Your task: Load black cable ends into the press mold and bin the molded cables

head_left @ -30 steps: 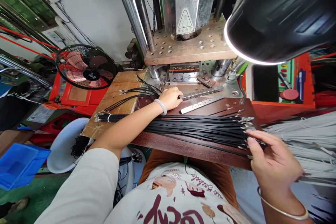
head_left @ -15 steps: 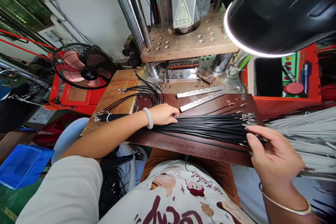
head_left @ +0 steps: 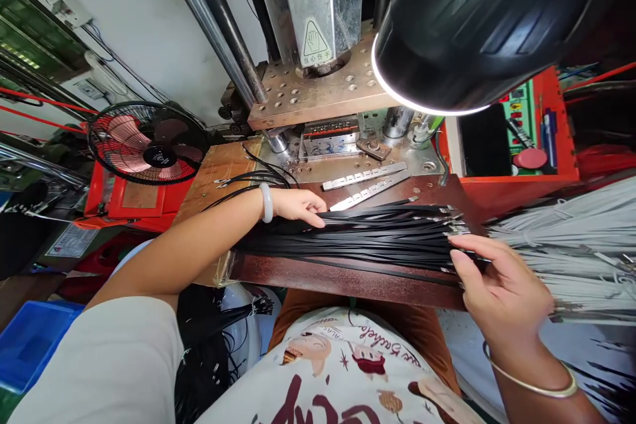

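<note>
A loose bundle of flat black cables with small metal ends lies spread across the brown work board. My left hand rests over the far side of the bundle, its fingers curled on some of the strands. At the cables' right ends, my right hand holds thumb and forefinger close together on the tips; its other fingers are partly hidden. Beyond the bundle lie two notched metal strips, nearest to my left fingertips.
A press with a drilled plate stands behind the board, under a black lamp. Grey cable bundles lie at right. A fan stands left, a red tray at back right, and a blue bin low left.
The view has shifted, so the press and lamp sit further left. My left hand has moved toward the far side of the bundle, and the strands there have shifted; my right hand stays at the ends.
</note>
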Motion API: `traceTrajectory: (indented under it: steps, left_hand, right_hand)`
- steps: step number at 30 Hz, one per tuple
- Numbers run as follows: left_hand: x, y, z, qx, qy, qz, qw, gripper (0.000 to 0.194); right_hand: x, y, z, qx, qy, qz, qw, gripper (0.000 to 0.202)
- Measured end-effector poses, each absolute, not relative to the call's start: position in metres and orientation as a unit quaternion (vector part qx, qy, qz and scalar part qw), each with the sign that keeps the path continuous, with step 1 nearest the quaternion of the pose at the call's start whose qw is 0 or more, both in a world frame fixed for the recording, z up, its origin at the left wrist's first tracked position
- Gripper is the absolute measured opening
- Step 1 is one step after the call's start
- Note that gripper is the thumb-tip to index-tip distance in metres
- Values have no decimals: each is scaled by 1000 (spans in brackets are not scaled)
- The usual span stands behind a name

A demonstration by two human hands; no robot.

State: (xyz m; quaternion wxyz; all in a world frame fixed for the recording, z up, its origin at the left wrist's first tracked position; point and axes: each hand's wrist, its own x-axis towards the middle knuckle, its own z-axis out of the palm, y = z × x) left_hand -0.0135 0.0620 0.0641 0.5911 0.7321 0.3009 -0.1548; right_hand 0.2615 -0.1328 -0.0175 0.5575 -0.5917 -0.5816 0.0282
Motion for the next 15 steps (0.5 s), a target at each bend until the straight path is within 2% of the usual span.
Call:
traceTrajectory:
  steps: [3,8,13,15]
  left_hand:
    - [12,65,61,652,248,-155,700,55]
    - [49,63,41,628,263,-193,707,56]
    - [46,64,45,712,264,-79,646,35]
    - [44,63,50,722,270,-71,633,29]
  right_hand:
    - [261,-132,-18,-594,-581,29,556,14]
    - [260,-132,-15,-590,-591,35,549,14]
    - [261,-133,-19,-589,-591,35,550,14]
    - [262,-135,-19,-584,-592,32,555,15]
